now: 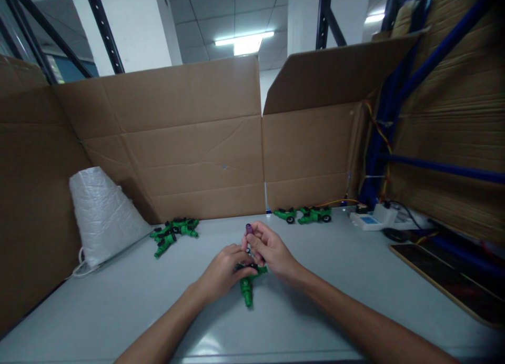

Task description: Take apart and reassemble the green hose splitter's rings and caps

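My left hand (pixel 228 269) is closed around a green and black toy vehicle part (pixel 246 291) on the table, in the middle of the head view. One green arm of the part points toward me, and another shows under the fingers of my right hand. Just above it, my right hand (pixel 269 248) pinches a small purple-handled screwdriver (pixel 249 229), held upright. Its lower end is mostly hidden by my fingers, so I cannot tell whether it touches the part. The two hands are close together, fingertips almost meeting.
More green toy parts (pixel 173 231) lie at the back left beside a white wrapped bundle (pixel 104 216). Green toy pieces with black wheels (pixel 314 215) stand by the cardboard wall (pixel 205 164). A power strip (pixel 371 221) and a dark flat panel (pixel 445 280) are at right.
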Tool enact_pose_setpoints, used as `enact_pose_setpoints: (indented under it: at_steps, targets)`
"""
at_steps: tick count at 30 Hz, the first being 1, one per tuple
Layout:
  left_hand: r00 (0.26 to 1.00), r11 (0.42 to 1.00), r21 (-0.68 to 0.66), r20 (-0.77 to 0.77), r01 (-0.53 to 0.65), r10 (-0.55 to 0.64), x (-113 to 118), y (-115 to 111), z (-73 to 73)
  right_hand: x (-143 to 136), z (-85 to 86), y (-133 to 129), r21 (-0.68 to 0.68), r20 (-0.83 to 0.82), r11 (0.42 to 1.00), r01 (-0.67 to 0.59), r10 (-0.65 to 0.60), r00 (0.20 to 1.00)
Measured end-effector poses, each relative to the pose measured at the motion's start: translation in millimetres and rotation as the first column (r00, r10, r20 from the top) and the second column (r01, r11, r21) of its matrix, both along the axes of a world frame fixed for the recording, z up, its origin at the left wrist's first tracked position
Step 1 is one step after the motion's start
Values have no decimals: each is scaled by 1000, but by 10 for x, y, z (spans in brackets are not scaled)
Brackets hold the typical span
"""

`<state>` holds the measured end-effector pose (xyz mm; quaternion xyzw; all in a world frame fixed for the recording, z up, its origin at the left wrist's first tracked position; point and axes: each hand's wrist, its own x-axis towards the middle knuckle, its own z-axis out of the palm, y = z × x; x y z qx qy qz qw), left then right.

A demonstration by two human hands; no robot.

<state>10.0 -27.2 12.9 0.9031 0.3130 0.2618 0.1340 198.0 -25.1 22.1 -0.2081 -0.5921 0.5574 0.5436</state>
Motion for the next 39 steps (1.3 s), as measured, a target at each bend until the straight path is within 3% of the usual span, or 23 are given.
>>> enact_pose_setpoints:
  at_steps: [6, 23, 31, 39]
  targets:
    - [1000, 1000, 2, 3, -4, 4, -5, 3, -8, 25, 4, -5, -39, 8, 999, -4, 5, 1000]
    - [1000, 1000, 21, -14, 15, -14, -9, 21, -16, 12, -68, 47, 18, 24, 999, 40, -40, 999]
    - [1000, 1000, 17, -13, 3, -3, -22, 14, -16, 9, -3, 1, 38, -2, 997, 63, -63, 998]
    - [999, 999, 36, -34, 0, 1, -13, 14, -19, 51, 1, 11, 33, 114, 998, 57, -60, 992]
